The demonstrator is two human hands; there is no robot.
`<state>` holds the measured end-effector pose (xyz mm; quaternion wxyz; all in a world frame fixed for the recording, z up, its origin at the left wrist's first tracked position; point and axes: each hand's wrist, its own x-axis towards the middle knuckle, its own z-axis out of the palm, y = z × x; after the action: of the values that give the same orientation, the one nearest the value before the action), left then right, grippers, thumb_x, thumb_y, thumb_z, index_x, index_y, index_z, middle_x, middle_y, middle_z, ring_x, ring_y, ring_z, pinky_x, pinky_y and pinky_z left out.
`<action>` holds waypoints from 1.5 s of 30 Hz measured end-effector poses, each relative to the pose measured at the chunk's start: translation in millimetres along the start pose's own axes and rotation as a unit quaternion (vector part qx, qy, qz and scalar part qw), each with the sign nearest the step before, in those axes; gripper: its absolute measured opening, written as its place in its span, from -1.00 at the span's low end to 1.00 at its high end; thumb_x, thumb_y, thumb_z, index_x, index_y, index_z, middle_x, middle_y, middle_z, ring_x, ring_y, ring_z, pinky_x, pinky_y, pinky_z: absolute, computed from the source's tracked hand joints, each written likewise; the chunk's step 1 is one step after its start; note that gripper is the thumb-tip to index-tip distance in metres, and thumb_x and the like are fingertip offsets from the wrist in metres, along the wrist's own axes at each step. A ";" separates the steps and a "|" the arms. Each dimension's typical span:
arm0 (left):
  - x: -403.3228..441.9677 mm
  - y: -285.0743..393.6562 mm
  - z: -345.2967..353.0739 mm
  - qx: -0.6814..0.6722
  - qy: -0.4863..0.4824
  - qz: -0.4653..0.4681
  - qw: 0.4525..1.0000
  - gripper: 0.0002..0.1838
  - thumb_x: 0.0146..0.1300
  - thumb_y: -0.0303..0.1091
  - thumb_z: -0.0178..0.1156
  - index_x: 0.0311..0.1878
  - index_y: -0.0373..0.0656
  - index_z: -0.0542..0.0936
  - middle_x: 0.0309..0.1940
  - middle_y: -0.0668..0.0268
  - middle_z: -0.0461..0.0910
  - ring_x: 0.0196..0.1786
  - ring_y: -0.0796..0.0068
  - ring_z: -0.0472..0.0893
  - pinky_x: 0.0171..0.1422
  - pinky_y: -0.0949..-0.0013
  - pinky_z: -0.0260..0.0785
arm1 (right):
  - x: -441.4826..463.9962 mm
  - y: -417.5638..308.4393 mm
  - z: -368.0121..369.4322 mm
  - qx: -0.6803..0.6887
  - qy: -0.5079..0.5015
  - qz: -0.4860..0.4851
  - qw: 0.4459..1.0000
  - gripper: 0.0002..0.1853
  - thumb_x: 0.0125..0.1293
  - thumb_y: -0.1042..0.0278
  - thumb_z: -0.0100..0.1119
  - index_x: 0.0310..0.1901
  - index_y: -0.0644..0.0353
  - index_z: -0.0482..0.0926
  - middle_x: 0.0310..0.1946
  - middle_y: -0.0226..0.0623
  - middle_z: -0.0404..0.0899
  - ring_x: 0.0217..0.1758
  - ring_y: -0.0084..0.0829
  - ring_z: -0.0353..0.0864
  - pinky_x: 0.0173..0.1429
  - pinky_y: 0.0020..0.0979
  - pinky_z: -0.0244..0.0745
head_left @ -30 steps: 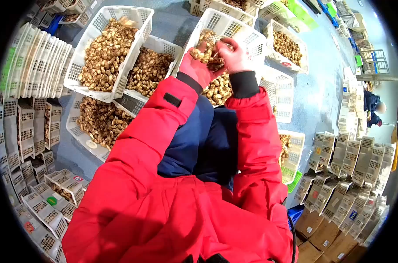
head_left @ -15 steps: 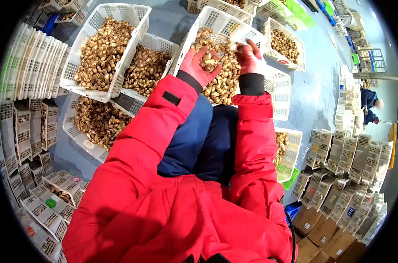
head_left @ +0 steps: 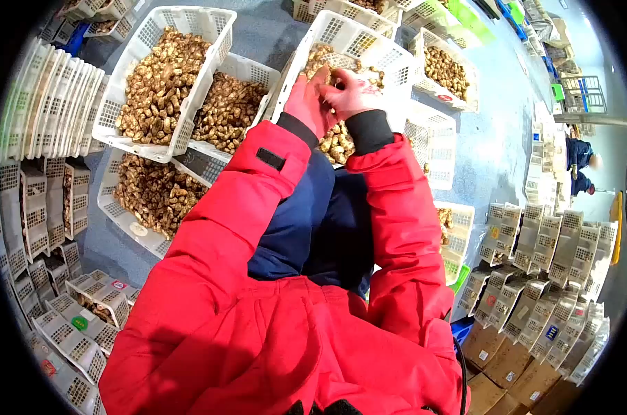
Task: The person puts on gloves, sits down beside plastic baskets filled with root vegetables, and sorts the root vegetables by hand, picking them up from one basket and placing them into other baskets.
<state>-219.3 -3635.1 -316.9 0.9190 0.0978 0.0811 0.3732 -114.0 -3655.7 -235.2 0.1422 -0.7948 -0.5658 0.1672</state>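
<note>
In front of my knees stands a white perforated crate (head_left: 358,38) holding many small brown-and-tan mushroom-like pieces (head_left: 338,144). Above its contents, my left hand (head_left: 306,104) is cupped, its fingers curled up beside the right hand. Pieces showed in this palm a moment ago, but the hands cover them now. My right hand (head_left: 351,93) lies over the left, fingers bent inward and meeting it. What its fingertips pinch is hidden.
A large filled crate (head_left: 106,124) stands to the left, with further filled crates beside and below it. Stacked crates (head_left: 47,97) line the far left. Another white crate (head_left: 441,149) sits right of my knees. Cardboard boxes (head_left: 483,346) and more crate stacks occupy the lower right.
My right hand has moved left from the crate's right part to meet my left hand. The left hand stays nearly in place, its fingers now more curled and its palm covered.
</note>
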 end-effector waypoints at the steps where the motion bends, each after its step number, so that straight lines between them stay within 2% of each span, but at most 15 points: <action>1: 3.5 -2.3 -7.1 -0.004 -0.018 0.007 1.000 -0.39 0.30 0.16 -0.36 0.27 -0.01 0.22 -0.14 0.27 0.50 -0.07 0.29 0.48 -0.05 0.12 0.39 | 0.2 4.5 13.5 0.000 0.051 -0.041 0.998 -0.51 0.01 0.01 0.17 -0.03 0.07 0.52 -0.17 -0.12 0.57 -0.09 -0.16 0.55 -0.03 -0.23 0.44; 2: 6.9 -4.6 -14.1 -0.008 -0.036 0.013 0.999 -0.36 0.30 0.17 -0.37 0.30 -0.03 0.19 -0.13 0.26 0.50 -0.08 0.28 0.48 -0.06 0.11 0.38 | 2.8 10.9 19.1 0.034 0.029 -0.031 0.999 -0.50 0.00 0.03 0.19 -0.01 0.07 0.51 -0.18 -0.13 0.58 -0.11 -0.20 0.57 -0.04 -0.27 0.45; 3: 1.9 -3.0 4.2 0.042 0.040 0.026 0.998 -0.35 0.30 0.18 -0.38 0.31 -0.04 0.17 -0.09 0.25 0.48 -0.07 0.27 0.47 -0.05 0.10 0.37 | 3.8 9.2 18.7 0.068 0.007 -0.022 0.997 -0.49 -0.02 0.05 0.22 0.00 0.07 0.50 -0.20 -0.15 0.58 -0.14 -0.24 0.58 -0.06 -0.30 0.46; 5: 1.1 0.8 19.1 0.026 0.068 0.018 0.997 -0.32 0.29 0.19 -0.38 0.33 -0.08 0.13 0.00 0.21 0.42 -0.01 0.25 0.43 0.05 0.06 0.31 | 10.1 27.5 29.5 0.326 -0.009 0.026 0.945 -0.49 0.00 0.20 0.26 0.03 0.17 0.48 -0.23 -0.19 0.61 -0.22 -0.37 0.61 -0.11 -0.42 0.48; 6: -2.4 0.4 20.7 -0.003 0.024 0.035 0.999 -0.28 0.28 0.21 -0.38 0.33 -0.13 0.08 0.11 0.17 0.32 0.10 0.23 0.35 0.17 0.01 0.21 | 0.0 17.5 9.7 0.442 -0.008 0.047 0.896 -0.53 0.05 0.38 0.23 0.05 0.27 0.45 -0.27 -0.28 0.61 -0.30 -0.48 0.59 -0.16 -0.52 0.47; 9: -5.0 0.4 23.3 -0.053 0.085 0.002 0.995 -0.36 0.27 0.11 -0.22 0.30 -0.11 0.15 0.14 0.15 0.28 0.19 0.22 0.29 0.25 0.04 0.14 | 1.1 45.5 12.9 0.722 0.032 -0.002 0.691 -0.56 0.20 0.36 0.17 0.12 0.24 0.38 -0.14 -0.22 0.53 -0.10 -0.44 0.52 -0.05 -0.42 0.43; 13: -2.2 -1.2 13.1 -0.078 0.085 -0.011 0.993 -0.45 0.25 0.06 -0.07 0.15 -0.14 0.30 0.06 0.17 0.37 0.12 0.22 0.37 0.18 0.12 0.27 | -7.0 56.8 4.5 0.833 0.007 -0.043 0.551 -0.49 0.27 0.39 0.05 0.25 0.07 0.20 0.03 -0.14 0.43 0.10 -0.27 0.42 0.18 -0.27 0.37; 20: 1.2 -0.7 9.1 -0.092 0.119 -0.009 0.989 -0.58 0.26 -0.10 0.00 0.09 -0.16 0.34 0.06 0.18 0.38 0.13 0.25 0.39 0.00 0.40 0.41 | -9.1 61.0 6.0 0.806 -0.003 -0.032 0.591 -0.44 0.22 0.45 0.10 0.25 0.13 0.19 0.01 -0.15 0.43 0.09 -0.25 0.42 0.18 -0.26 0.34; 24: 1.6 -0.7 -4.8 -0.112 0.063 -0.013 0.992 -0.69 0.30 -0.37 -0.03 0.10 -0.16 0.39 0.09 0.19 0.40 0.16 0.31 0.37 -0.07 0.50 0.44 | -7.2 68.2 9.9 0.808 -0.045 -0.037 0.587 -0.46 0.23 0.46 0.06 0.26 0.06 0.21 0.01 -0.18 0.46 0.08 -0.28 0.45 0.13 -0.29 0.41; 27: 1.6 -2.9 -11.7 -0.074 0.046 -0.014 0.996 -0.67 0.30 -0.40 -0.04 0.12 -0.14 0.39 0.09 0.21 0.41 0.16 0.36 0.38 -0.10 0.52 0.45 | -5.2 72.6 16.8 0.821 -0.070 -0.063 0.563 -0.45 0.27 0.39 0.03 0.29 0.06 0.14 0.09 -0.15 0.38 0.12 -0.25 0.42 0.15 -0.27 0.40; 30: 4.2 -3.1 -22.3 -0.032 0.079 -0.032 0.996 -0.68 0.31 -0.39 -0.07 0.12 -0.10 0.40 0.06 0.27 0.45 0.15 0.39 0.40 -0.22 0.57 0.43 | 1.2 72.6 19.0 0.897 -0.125 -0.057 0.420 -0.47 0.30 0.29 0.01 0.28 0.09 0.14 0.14 -0.11 0.32 0.15 -0.22 0.39 0.16 -0.26 0.39; 33: 3.7 -0.6 -22.1 -0.021 0.073 -0.036 0.996 -0.67 0.32 -0.26 -0.07 0.11 -0.11 0.40 0.02 0.28 0.47 0.12 0.40 0.42 -0.28 0.57 0.38 | -3.3 70.4 16.9 0.892 -0.113 -0.064 0.433 -0.47 0.31 0.17 0.00 0.25 0.15 0.16 0.16 -0.06 0.29 0.19 -0.20 0.35 0.18 -0.29 0.37; 35: -0.4 -0.9 -8.5 -0.023 0.100 -0.034 0.994 -0.63 0.32 -0.18 -0.05 0.12 -0.12 0.38 0.03 0.26 0.46 0.10 0.37 0.43 -0.28 0.57 0.37 | -4.2 71.5 16.9 0.832 -0.042 -0.030 0.553 -0.46 0.31 0.18 0.01 0.25 0.19 0.15 0.14 -0.05 0.31 0.14 -0.21 0.39 0.14 -0.32 0.40; 39: 3.3 -9.6 12.0 0.054 0.182 -0.059 0.980 -0.42 0.26 0.16 -0.11 0.17 -0.09 0.31 0.01 0.23 0.41 0.04 0.34 0.42 0.08 0.30 0.33 | -2.5 68.4 24.6 0.629 0.019 0.013 0.777 -0.54 0.26 0.33 0.10 0.17 0.25 0.31 -0.11 -0.23 0.52 -0.08 -0.46 0.50 -0.06 -0.49 0.46; 45: 5.1 -10.9 0.1 -0.017 0.148 -0.073 0.986 -0.60 0.31 -0.02 -0.06 0.05 -0.08 0.42 -0.07 0.31 0.48 -0.03 0.32 0.47 0.14 0.16 0.32 | -13.6 43.7 27.2 0.482 0.082 -0.009 0.872 -0.64 0.24 0.49 0.06 0.09 0.23 0.44 -0.08 -0.38 0.53 -0.06 -0.63 0.45 0.01 -0.60 0.35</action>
<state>-208.3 -3639.2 -319.8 0.9233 0.0196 0.2163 0.3167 -92.5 -3681.5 -276.5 0.5550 -0.6332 -0.4087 0.3521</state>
